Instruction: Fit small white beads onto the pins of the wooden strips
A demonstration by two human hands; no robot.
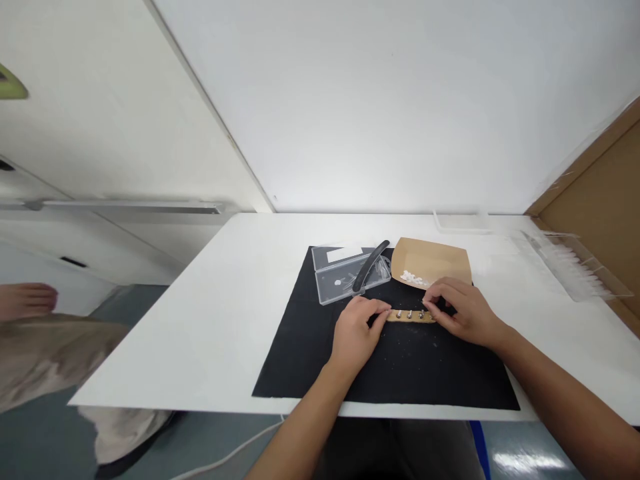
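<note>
- Pinching the tan strip (pixel 413 319) by its left end: left hand (pixel 354 333), below frame centre.
- Right hand (pixel 463 312), lower right: fingertips close together; cannot tell whether holding anything.

Workshop-like room: white table (pixel 200 327), black mat (pixel 395 373), open clear case (pixel 329 288).
</note>
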